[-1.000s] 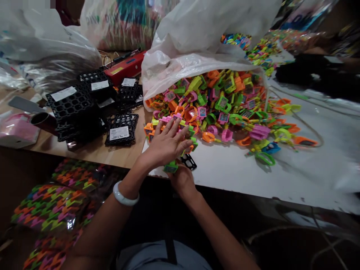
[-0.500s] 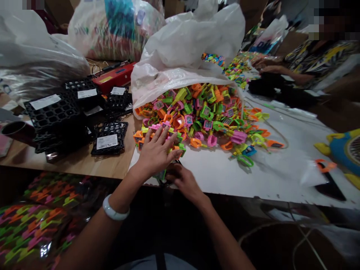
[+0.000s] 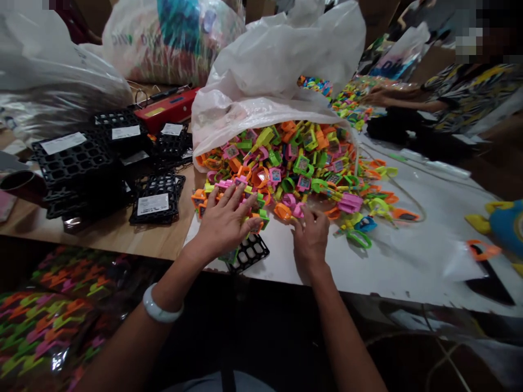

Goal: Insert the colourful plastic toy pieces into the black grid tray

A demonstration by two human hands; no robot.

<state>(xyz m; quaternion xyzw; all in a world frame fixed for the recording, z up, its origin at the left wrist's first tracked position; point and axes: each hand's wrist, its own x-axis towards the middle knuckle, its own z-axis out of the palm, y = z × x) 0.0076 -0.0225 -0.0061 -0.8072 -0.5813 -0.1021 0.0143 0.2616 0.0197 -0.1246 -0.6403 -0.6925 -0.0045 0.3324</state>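
My left hand lies flat with fingers spread over a cluster of small, bright plastic toy watches. Under and beside that cluster, part of a black grid tray shows, with a green piece at its near end. My right hand is at the near edge of the loose pile of toy watches, its fingers curled and pinching a pink toy watch. An orange toy watch lies just left of those fingertips. The pile spills from the mouth of a large white plastic bag.
Black grid trays with white labels are stacked at the left, near a red box. Packed colourful toys sit below the table at lower left. Another person's hands are at the far right. A blue-and-yellow object lies at the right edge.
My right hand has moved from the black tray, right and forward, to the edge of the pile, uncovering part of the tray. My left hand stays on the cluster.
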